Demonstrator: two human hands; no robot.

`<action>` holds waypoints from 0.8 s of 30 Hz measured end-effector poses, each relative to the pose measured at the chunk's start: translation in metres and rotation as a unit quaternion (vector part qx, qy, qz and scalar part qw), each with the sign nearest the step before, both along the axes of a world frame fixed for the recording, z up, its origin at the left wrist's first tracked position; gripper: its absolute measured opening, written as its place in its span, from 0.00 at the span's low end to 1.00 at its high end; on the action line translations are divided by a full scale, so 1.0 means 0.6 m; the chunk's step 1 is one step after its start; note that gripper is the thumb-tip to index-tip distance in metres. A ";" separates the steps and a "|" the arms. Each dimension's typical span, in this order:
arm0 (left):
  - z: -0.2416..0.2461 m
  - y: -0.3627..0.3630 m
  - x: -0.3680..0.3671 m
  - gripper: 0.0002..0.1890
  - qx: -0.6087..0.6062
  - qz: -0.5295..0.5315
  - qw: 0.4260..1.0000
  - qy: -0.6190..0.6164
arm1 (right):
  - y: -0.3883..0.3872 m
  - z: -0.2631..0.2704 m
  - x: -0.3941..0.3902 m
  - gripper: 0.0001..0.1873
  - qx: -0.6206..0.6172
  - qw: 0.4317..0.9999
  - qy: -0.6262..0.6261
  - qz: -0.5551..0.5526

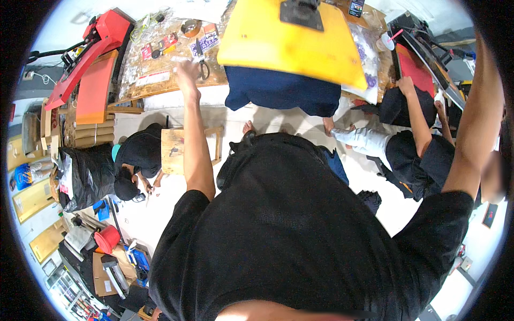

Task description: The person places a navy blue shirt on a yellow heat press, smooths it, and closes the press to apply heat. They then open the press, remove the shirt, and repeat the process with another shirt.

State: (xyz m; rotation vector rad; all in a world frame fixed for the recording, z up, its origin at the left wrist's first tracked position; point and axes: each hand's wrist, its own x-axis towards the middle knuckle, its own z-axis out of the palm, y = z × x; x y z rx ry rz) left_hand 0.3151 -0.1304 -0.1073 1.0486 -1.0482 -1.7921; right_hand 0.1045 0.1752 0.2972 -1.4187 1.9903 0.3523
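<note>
My left hand is blurred above the front of the worn wooden table. Scissors with black handles lie right beside it; whether the fingers hold anything cannot be made out. My right arm reaches up along the right rim, and the right hand is out of view. Before me is the yellow upper plate of a heat press. Navy fabric hangs out below the plate's front edge. A white printed strip and a tape roll lie left on the table.
A red heat press stands at the left. At the right, a co-worker handles black fabric on another press. Another person crouches near a wooden stool. A cup with a pink straw stands right of the yellow plate.
</note>
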 end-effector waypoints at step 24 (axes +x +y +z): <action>0.233 0.203 -0.066 0.30 -0.433 -0.359 0.824 -0.064 | 0.063 -0.380 0.114 0.26 -0.369 0.914 0.069 -0.156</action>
